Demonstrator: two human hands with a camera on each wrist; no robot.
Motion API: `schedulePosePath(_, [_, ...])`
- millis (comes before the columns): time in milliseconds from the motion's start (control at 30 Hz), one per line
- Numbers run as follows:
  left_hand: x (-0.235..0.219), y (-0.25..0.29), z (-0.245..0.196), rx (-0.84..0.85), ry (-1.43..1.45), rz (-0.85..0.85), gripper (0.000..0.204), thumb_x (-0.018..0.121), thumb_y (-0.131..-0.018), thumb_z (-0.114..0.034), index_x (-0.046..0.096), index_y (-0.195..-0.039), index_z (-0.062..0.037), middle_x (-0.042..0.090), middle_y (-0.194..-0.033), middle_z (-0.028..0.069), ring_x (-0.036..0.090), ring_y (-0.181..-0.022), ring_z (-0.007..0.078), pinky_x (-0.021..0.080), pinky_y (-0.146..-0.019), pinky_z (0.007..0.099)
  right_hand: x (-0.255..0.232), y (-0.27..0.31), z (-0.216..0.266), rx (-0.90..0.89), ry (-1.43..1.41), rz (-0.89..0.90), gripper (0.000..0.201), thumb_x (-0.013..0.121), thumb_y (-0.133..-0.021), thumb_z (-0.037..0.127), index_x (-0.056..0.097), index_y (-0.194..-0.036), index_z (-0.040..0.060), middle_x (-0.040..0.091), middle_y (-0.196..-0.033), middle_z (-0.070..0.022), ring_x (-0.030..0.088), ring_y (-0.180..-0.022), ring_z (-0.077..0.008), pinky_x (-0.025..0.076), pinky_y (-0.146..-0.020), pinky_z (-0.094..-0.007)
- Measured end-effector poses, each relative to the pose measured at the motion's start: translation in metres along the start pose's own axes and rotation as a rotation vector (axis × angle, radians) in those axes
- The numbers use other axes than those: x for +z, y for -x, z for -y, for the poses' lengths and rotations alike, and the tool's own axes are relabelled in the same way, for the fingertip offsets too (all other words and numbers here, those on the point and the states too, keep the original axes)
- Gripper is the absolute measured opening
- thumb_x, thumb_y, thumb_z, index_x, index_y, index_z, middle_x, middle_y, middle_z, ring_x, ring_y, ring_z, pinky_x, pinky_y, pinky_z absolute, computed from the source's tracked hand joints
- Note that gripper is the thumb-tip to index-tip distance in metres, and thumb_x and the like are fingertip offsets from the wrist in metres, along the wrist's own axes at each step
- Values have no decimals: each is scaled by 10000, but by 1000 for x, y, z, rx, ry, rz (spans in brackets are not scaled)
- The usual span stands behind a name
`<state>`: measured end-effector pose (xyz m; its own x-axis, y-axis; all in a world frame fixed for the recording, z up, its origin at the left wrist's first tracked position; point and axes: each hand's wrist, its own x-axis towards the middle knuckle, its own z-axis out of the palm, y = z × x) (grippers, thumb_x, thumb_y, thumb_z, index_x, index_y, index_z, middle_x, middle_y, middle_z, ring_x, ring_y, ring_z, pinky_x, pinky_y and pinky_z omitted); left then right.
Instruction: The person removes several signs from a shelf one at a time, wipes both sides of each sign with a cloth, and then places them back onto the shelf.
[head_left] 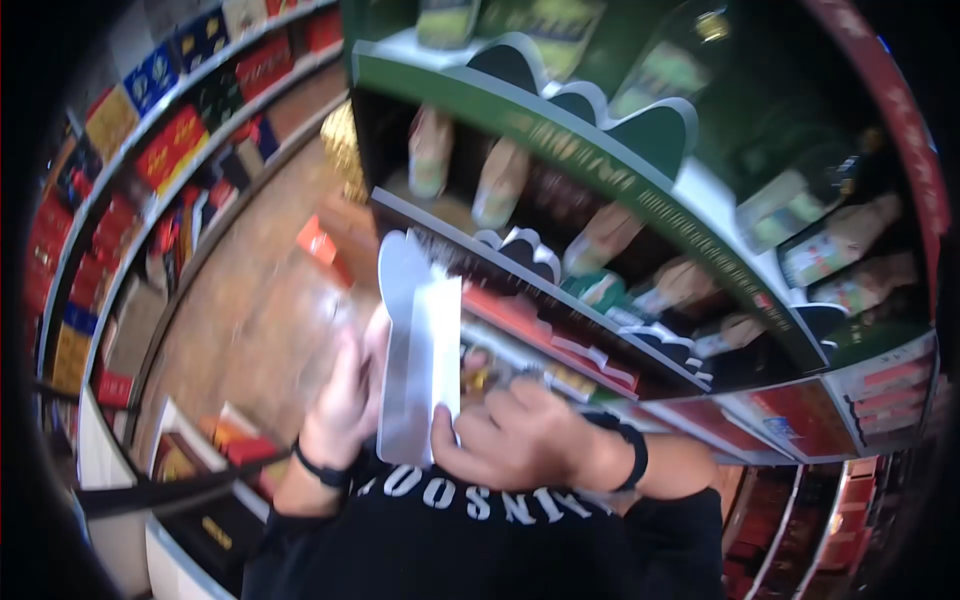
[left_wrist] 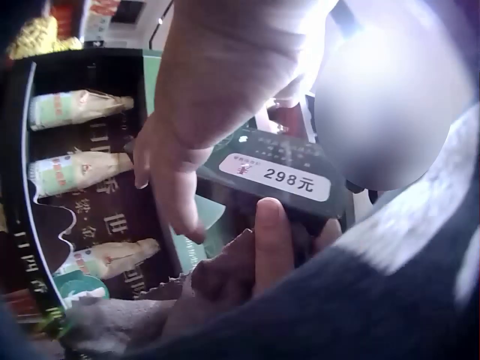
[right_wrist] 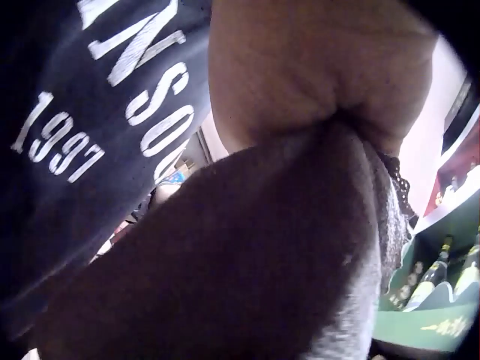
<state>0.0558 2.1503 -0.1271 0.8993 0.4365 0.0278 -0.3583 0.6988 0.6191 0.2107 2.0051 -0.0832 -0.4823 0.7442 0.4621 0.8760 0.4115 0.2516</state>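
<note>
A folded grey-white card (head_left: 408, 370) stands upright between the hands. In the left wrist view, its dark face (left_wrist: 214, 171) bears a white "298元" label (left_wrist: 276, 178). My left hand (head_left: 345, 395) is beside the card's left edge, fingers loosely bent and partly hidden behind it; the hand also fills the top of the left wrist view (left_wrist: 232, 82). My right hand (head_left: 520, 432) grips the card's lower right part, thumb against its pale face. Brown-grey cloth (left_wrist: 142, 319) is in the left wrist view; similar cloth (right_wrist: 247, 240) lies below my right hand (right_wrist: 322, 67).
A green display shelf (head_left: 560, 140) with paper-wrapped bottles (head_left: 503, 180) rises ahead and to the right. Shelves of red, blue and yellow boxes (head_left: 175, 150) curve along the left. An orange box (head_left: 325, 250) is on the brown floor (head_left: 235, 290).
</note>
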Motion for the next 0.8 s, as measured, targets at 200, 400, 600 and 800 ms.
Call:
schedulePosePath(200, [-38,10,-10,-275,-30,-152,629,570,-1021,-411,502,-1459,34,697,-1250,220,703,-1021,279,582,-896,395,67,0,27,95,-545,158,274,717,-855,179,675,-1119,116,518,-792,17,620,-713,-179,505,-589,-302])
schedulePosePath(400, [-87,12,1,-220,24,-196,588,613,-1020,-336,490,-1475,17,686,-1272,178,692,-1047,241,557,-937,341,53,-3,3,1034,-1662,-265,780,673,-933,-67,245,-1571,68,533,-1412,-161,590,-1274,-235,501,-1040,-366])
schedulePosePath(600, [-106,5,18,-337,-72,-142,745,513,-1083,-492,303,-1612,-10,511,-1521,150,527,-1381,231,441,-1137,367,105,-18,-1,784,-568,-165,662,695,-813,-101,478,-1423,36,491,-1435,-226,528,-1362,-429,429,-1157,-423])
schedulePosePath(800, [-99,-21,21,-296,11,-85,870,350,-1077,-670,236,-1650,-25,433,-1592,170,476,-1441,251,417,-1172,387,135,-12,34,993,-501,70,543,785,-806,92,583,-1307,37,501,-1530,-230,517,-1400,-416,478,-1120,-464])
